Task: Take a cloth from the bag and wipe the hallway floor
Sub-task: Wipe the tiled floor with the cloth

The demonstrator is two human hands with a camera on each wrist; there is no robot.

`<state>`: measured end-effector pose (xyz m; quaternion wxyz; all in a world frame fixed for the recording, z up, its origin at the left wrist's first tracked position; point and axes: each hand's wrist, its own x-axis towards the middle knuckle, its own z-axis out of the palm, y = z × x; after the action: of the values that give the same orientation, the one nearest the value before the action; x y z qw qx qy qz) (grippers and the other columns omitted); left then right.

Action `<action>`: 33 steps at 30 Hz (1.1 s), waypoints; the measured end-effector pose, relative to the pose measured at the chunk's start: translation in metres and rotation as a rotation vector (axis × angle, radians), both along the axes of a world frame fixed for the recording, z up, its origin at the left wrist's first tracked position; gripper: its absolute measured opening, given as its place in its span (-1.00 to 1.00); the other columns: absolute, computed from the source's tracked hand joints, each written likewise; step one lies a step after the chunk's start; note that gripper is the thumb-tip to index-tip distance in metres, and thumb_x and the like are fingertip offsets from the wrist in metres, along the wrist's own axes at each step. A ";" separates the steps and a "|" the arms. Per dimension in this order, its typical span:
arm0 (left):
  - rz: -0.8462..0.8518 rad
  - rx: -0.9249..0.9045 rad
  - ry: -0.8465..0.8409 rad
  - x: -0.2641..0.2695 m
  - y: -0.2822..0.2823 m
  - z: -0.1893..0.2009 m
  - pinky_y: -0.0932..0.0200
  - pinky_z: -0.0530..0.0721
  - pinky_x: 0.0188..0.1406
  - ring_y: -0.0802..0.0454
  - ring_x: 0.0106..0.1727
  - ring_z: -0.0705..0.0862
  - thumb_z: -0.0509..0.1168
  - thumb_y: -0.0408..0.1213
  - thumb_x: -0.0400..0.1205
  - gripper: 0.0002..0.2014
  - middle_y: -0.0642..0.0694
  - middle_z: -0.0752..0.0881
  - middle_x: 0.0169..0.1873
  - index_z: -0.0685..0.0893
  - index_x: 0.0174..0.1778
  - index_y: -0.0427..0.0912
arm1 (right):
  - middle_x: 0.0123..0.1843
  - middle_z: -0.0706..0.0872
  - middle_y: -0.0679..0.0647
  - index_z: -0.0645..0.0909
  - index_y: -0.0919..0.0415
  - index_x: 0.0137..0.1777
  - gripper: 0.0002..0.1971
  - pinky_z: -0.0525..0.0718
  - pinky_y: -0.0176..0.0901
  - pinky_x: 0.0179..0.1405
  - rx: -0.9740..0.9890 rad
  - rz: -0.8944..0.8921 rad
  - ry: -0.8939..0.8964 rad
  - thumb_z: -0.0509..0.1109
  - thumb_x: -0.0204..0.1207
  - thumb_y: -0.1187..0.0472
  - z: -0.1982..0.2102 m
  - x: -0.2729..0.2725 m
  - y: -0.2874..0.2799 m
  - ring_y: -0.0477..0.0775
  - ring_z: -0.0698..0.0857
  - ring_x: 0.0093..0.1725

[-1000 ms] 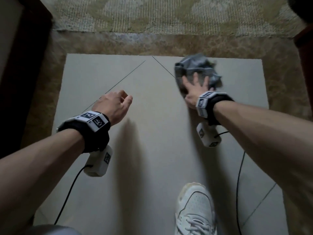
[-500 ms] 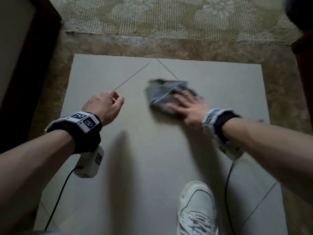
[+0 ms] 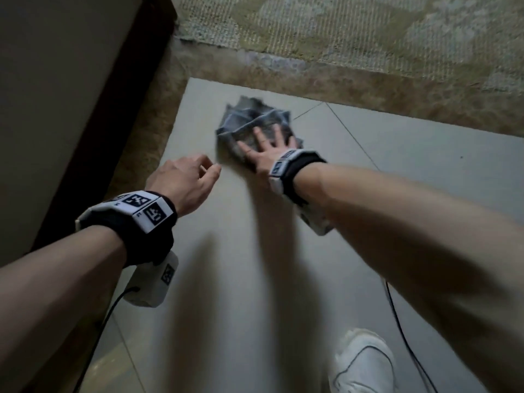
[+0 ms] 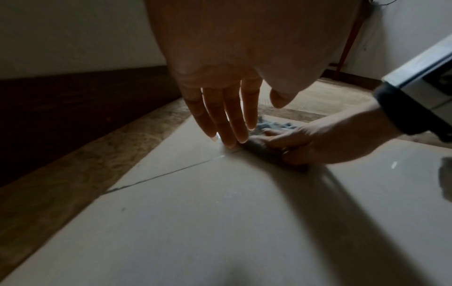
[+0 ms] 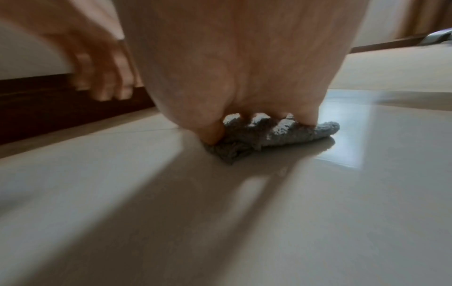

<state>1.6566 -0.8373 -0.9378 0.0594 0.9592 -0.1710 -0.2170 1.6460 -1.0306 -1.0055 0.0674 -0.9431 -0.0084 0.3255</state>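
left hand (image 3: 184,181) just hanging over the tile floor (image 3: 255,279) near its left edge, fingers loose and holding nothing, right hand (image 3: 268,150) flat with fingers spread, pressing the crumpled grey cloth (image 3: 249,120) down by the floor's far left corner, white sneaker (image 3: 365,364) at the near edge

The right hand (image 3: 265,154) covers the near part of the cloth (image 3: 249,120), and in the right wrist view its fingertips are hidden behind the palm. Beside the cloth, the left hand (image 5: 97,63) is smeared by blur in that view. Nearer than the cloth, the white shoe (image 3: 364,364) is cut off by the head view's bottom edge.
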 end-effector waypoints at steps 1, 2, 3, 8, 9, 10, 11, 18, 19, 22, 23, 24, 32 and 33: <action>0.017 -0.007 -0.008 0.002 0.005 0.001 -0.09 0.68 0.07 -0.24 0.08 0.71 0.08 0.20 0.69 -0.63 -0.14 0.78 0.05 0.64 0.03 0.01 | 0.74 -0.37 0.02 -0.23 -0.35 0.68 -0.28 -0.19 0.63 0.52 -0.003 0.114 -0.005 0.14 0.66 -0.07 -0.001 0.000 0.029 0.47 -0.36 0.66; 0.033 -0.012 -0.016 0.003 0.010 0.002 -0.10 0.67 0.06 -0.26 0.08 0.71 0.09 0.19 0.68 -0.63 -0.16 0.77 0.06 0.64 0.03 0.00 | 0.75 -0.35 0.01 -0.20 -0.36 0.68 -0.30 -0.19 0.62 0.53 -0.008 0.224 -0.009 0.14 0.67 -0.10 -0.003 -0.005 0.053 0.47 -0.34 0.67; 0.047 -0.013 -0.024 0.006 0.015 0.002 -0.10 0.67 0.05 -0.28 0.08 0.70 0.10 0.18 0.68 -0.63 -0.19 0.77 0.07 0.64 0.04 -0.01 | 0.75 -0.33 0.00 -0.16 -0.36 0.68 -0.33 -0.19 0.60 0.54 -0.005 0.337 -0.026 0.12 0.69 -0.12 -0.005 -0.012 0.073 0.46 -0.31 0.68; 0.077 -0.017 -0.039 0.011 0.028 -0.002 -0.05 0.68 -0.02 -0.27 0.04 0.71 0.06 0.20 0.68 -0.61 -0.21 0.77 0.04 0.64 0.05 0.01 | 0.77 -0.21 -0.04 -0.13 -0.38 0.69 -0.38 -0.15 0.33 0.66 0.057 0.516 -0.121 0.05 0.71 -0.07 -0.007 -0.045 0.074 0.30 -0.22 0.72; 0.079 -0.022 -0.036 0.010 0.027 -0.003 -0.06 0.68 -0.01 -0.28 0.05 0.71 0.05 0.20 0.68 -0.60 -0.22 0.77 0.06 0.64 0.07 0.00 | 0.77 -0.19 -0.04 -0.12 -0.38 0.69 -0.37 -0.14 0.30 0.67 0.062 0.456 -0.128 0.08 0.69 -0.07 -0.006 -0.050 0.062 0.28 -0.22 0.73; 0.076 -0.020 -0.027 0.009 0.023 -0.003 -0.07 0.67 0.00 -0.28 0.06 0.71 0.05 0.20 0.68 -0.59 -0.22 0.76 0.07 0.64 0.08 -0.01 | 0.77 -0.17 -0.04 -0.11 -0.37 0.69 -0.35 -0.13 0.29 0.67 0.060 0.372 -0.131 0.12 0.68 -0.08 -0.006 -0.056 0.047 0.27 -0.22 0.73; 0.067 -0.015 -0.018 0.007 0.019 -0.003 -0.07 0.67 0.01 -0.29 0.08 0.70 0.06 0.19 0.69 -0.59 -0.22 0.76 0.08 0.65 0.07 -0.01 | 0.77 -0.17 -0.05 -0.10 -0.37 0.69 -0.32 -0.12 0.28 0.67 0.057 0.268 -0.128 0.15 0.66 -0.08 -0.007 -0.063 0.029 0.26 -0.22 0.73; -0.117 -0.047 0.028 -0.024 -0.029 -0.005 -0.05 0.65 0.03 -0.22 0.07 0.70 0.07 0.16 0.70 -0.64 -0.10 0.78 0.05 0.67 0.05 0.02 | 0.75 -0.31 -0.09 -0.22 -0.37 0.68 -0.26 -0.07 0.42 0.62 -0.079 -0.539 -0.021 0.09 0.60 -0.03 -0.006 -0.166 -0.132 0.26 -0.29 0.72; -0.150 -0.054 0.035 -0.031 -0.036 -0.004 -0.04 0.65 0.03 -0.20 0.06 0.70 0.07 0.16 0.70 -0.64 -0.07 0.78 0.04 0.66 0.04 0.03 | 0.76 -0.30 -0.05 -0.24 -0.34 0.68 -0.28 -0.07 0.40 0.65 -0.106 -0.627 -0.003 0.04 0.59 -0.07 -0.012 -0.194 -0.152 0.28 -0.27 0.72; -0.228 -0.091 0.024 -0.047 -0.052 0.003 -0.02 0.64 0.01 -0.18 0.03 0.70 0.08 0.16 0.70 -0.65 -0.06 0.78 -0.01 0.66 0.01 0.03 | 0.77 -0.24 0.11 -0.27 -0.21 0.71 -0.29 -0.08 0.36 0.66 -0.182 -0.841 0.019 -0.04 0.60 -0.07 -0.024 -0.277 -0.184 0.32 -0.20 0.72; -0.278 -0.104 0.024 -0.059 -0.055 0.007 -0.02 0.64 0.02 -0.19 0.04 0.71 0.08 0.15 0.70 -0.65 -0.07 0.78 0.00 0.67 0.02 0.02 | 0.77 -0.23 0.15 -0.27 -0.15 0.72 -0.29 -0.11 0.33 0.67 -0.195 -0.912 0.034 -0.04 0.63 -0.03 -0.022 -0.313 -0.181 0.31 -0.19 0.73; -0.312 -0.108 0.023 -0.067 -0.058 0.010 -0.03 0.64 0.04 -0.19 0.06 0.71 0.08 0.14 0.70 -0.64 -0.08 0.78 0.00 0.68 0.03 0.01 | 0.76 -0.23 0.19 -0.26 -0.10 0.73 -0.30 -0.16 0.28 0.68 -0.195 -0.968 0.066 -0.02 0.66 0.01 -0.021 -0.340 -0.178 0.31 -0.19 0.73; -0.420 -0.119 0.011 -0.101 -0.073 0.026 -0.06 0.63 0.07 -0.25 0.07 0.68 0.06 0.16 0.70 -0.63 -0.16 0.77 0.03 0.67 0.00 0.02 | 0.75 -0.27 0.25 -0.16 -0.07 0.75 -0.39 -0.22 0.25 0.64 -0.092 -0.947 0.204 0.01 0.77 0.06 0.014 -0.391 -0.118 0.48 -0.22 0.69; -0.438 -0.119 0.013 -0.106 -0.077 0.028 -0.05 0.62 0.08 -0.26 0.09 0.68 0.06 0.16 0.70 -0.63 -0.16 0.77 0.05 0.67 0.01 0.03 | 0.75 -0.27 0.26 -0.16 -0.10 0.74 -0.40 -0.24 0.29 0.65 -0.064 -0.888 0.209 0.00 0.77 0.04 0.021 -0.380 -0.104 0.48 -0.23 0.69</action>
<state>1.5505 -0.9141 -0.9103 0.0685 0.8926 -0.3872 -0.2205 1.2662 -1.1350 -0.9843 0.1718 -0.8191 0.4135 0.3587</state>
